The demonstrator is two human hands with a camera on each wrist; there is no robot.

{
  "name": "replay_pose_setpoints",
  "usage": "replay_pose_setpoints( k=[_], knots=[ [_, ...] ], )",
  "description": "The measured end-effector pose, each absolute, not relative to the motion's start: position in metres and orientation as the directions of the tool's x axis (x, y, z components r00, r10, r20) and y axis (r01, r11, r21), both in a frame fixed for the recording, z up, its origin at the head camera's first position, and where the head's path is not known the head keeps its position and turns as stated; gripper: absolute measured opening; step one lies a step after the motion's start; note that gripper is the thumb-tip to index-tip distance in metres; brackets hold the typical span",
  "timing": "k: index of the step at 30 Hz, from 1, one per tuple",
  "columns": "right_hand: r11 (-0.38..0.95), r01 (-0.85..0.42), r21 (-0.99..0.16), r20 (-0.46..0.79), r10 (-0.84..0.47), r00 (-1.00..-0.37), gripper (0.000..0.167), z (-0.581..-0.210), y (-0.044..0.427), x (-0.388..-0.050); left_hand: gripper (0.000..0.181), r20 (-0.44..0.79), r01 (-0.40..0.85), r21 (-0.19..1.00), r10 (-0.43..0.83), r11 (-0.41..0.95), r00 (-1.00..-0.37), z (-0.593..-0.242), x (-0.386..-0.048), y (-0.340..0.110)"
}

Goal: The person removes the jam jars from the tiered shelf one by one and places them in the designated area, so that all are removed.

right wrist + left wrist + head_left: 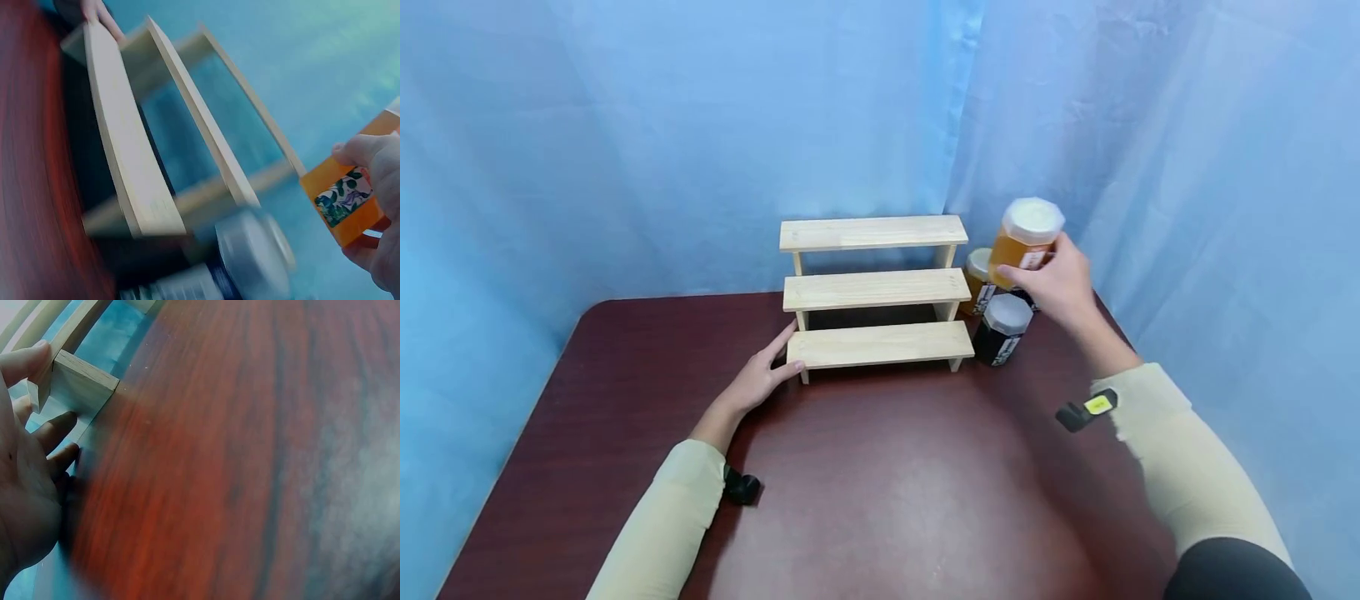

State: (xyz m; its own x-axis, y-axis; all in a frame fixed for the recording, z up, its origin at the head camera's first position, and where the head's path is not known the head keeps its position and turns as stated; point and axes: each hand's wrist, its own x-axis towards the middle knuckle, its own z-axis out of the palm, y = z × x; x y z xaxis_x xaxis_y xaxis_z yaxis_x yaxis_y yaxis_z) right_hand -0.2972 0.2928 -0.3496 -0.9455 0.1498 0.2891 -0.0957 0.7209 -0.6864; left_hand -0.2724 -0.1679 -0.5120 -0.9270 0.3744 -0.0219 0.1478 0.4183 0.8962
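My right hand point(1060, 279) holds up a jar point(1017, 254) with amber contents, a white lid and a label, right of a three-step wooden display shelf point(880, 343). In the right wrist view the thumb lies across this amber jar point(331, 181), above its patterned label. At the shelf's left end my left hand point(756, 379) grips the lowest step, thumb at the front and fingers round the side. The left wrist view shows that thumb on the wood, with the other fingers beside the shelf's leg point(81, 378).
Beside the shelf's right end stand a dark jar point(1000, 331) with a whitish lid and a second amber jar point(977, 279). Another dark jar is partly hidden under the raised one. Blue curtains point(700, 150) surround the dark red-brown table point(880, 500).
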Motion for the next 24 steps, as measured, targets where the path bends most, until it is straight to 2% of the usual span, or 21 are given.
replay_pose_setpoints(
  k=[5, 10, 24],
  knots=[
    [0.740, -0.031, -0.672, 0.247, 0.185, -0.951, 0.087, -0.360, 0.343, -0.291, 0.078, -0.021, 0.146, 0.899, 0.372, 0.414, -0.928, -0.510, -0.274, -0.173],
    [0.729, 0.023, -0.684, 0.187, 0.205, -0.961, 0.088, -0.388, 0.374, -0.289, 0.078, -0.016, 0.153, 0.896, 0.374, 0.417, -0.927, -0.510, -0.272, -0.179],
    [0.708, 0.096, -0.699, 0.072, 0.203, -0.977, 0.092, -0.451, 0.394, -0.286, 0.079, -0.014, 0.145, 0.902, 0.364, 0.406, -0.931, -0.512, -0.273, -0.188]
  ],
)
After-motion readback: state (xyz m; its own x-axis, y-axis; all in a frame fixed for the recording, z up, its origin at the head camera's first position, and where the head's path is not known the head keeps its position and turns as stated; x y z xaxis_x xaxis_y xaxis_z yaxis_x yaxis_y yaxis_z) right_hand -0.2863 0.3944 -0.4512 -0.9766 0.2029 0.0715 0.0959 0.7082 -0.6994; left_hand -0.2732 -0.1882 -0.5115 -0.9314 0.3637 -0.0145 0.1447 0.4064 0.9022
